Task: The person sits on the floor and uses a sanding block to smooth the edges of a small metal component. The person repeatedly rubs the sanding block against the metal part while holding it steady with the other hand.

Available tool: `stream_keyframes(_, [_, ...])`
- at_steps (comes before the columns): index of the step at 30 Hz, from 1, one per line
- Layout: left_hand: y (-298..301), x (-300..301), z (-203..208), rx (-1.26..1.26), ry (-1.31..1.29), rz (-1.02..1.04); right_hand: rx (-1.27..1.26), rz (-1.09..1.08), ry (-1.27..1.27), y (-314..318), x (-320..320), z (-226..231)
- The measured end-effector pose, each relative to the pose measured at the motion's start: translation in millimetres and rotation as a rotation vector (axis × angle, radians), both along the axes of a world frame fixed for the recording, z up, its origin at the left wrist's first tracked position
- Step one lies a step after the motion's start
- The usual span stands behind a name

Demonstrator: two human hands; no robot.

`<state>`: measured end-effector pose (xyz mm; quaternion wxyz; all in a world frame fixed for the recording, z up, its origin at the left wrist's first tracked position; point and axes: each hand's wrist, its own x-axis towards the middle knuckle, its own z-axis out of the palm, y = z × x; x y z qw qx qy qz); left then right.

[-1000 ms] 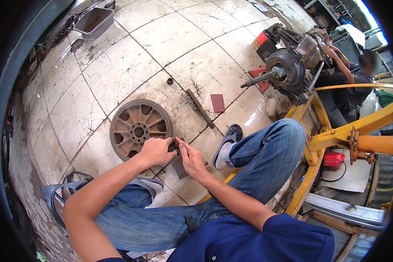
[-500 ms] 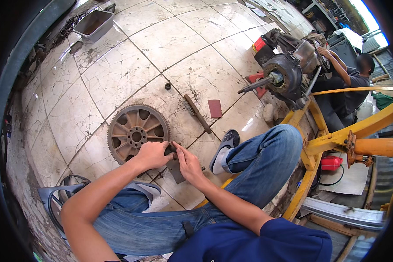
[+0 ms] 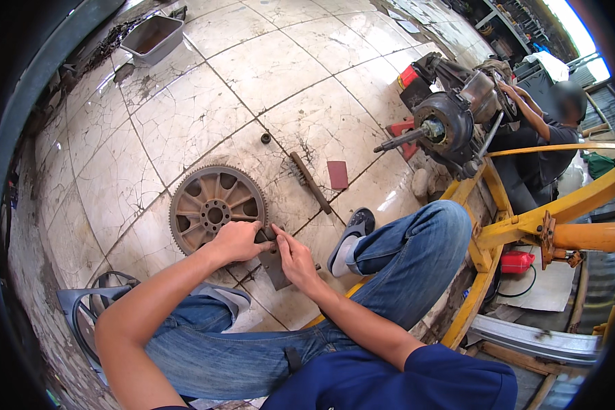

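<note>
My left hand [image 3: 238, 240] is closed on a small dark metal part [image 3: 264, 236], pinched between thumb and fingers. From the right, my right hand [image 3: 296, 260] closes on the same part with fingertips and thumb; its exact kind is hidden by the fingers. Below the hands a flat grey metal plate [image 3: 275, 270] lies on the floor, partly covered by them. Just left of the hands lies a toothed flywheel [image 3: 197, 236], flat, with a spoked, rusty face and a ring of bolt holes. My left forearm overlaps its lower edge.
Beyond my hands lie a wire brush [image 3: 310, 183], a reddish sandpaper piece [image 3: 337, 175] and a small dark ring-shaped part [image 3: 265, 138]. A grey basin [image 3: 154, 44] stands far left. At right, a person [image 3: 553, 143] works beside a large axle assembly [image 3: 444, 119], near a yellow frame [image 3: 519, 229].
My right index finger and thumb have shifted slightly around the dark part. Both hands stay in nearly the same place beside the flywheel. The whole view has moved a little.
</note>
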<state>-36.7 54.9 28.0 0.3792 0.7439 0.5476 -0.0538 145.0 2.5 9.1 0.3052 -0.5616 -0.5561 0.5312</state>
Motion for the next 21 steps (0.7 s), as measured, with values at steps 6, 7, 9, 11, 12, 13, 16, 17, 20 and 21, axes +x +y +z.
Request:
stream_keyframes(6, [2, -6, -6, 0.039, 0.017, 0.015, 0.164, -0.007, 0.003, -1, -2, -5])
stream_keyframes(7, [2, -6, -5, 0.051, 0.015, 0.029, 0.143, 0.002, -0.01, 0, -2, -5])
stream_keyframes(9, [1, -7, -5, 0.074, 0.012, 0.057, 0.084, -0.014, -0.004, -5, 0, -12])
stream_keyframes(11, [1, -11, -8, 0.078, 0.013, 0.022, 0.067, -0.034, 0.046, -6, -3, -12])
stream_keyframes(12, [2, -12, -10, 0.08, 0.013, 0.005, 0.08, -0.051, 0.091, -7, -5, -11])
stream_keyframes(13, [2, -11, -6, 0.063, 0.017, -0.008, 0.09, -0.07, 0.137, -7, -5, -11])
stream_keyframes(16, [2, -6, 6, 0.024, 0.029, -0.048, -0.025, -0.055, 0.077, -5, -1, -16])
stream_keyframes(17, [2, -4, 7, 0.021, 0.035, -0.063, -0.054, -0.054, 0.083, -6, 0, -20])
stream_keyframes(20, [-2, -4, 4, 0.037, 0.037, -0.105, -0.013, -0.036, 0.087, -6, -2, -17])
stream_keyframes(21, [-3, -6, 2, 0.047, 0.035, -0.118, 0.086, -0.026, 0.077, -5, -3, -14])
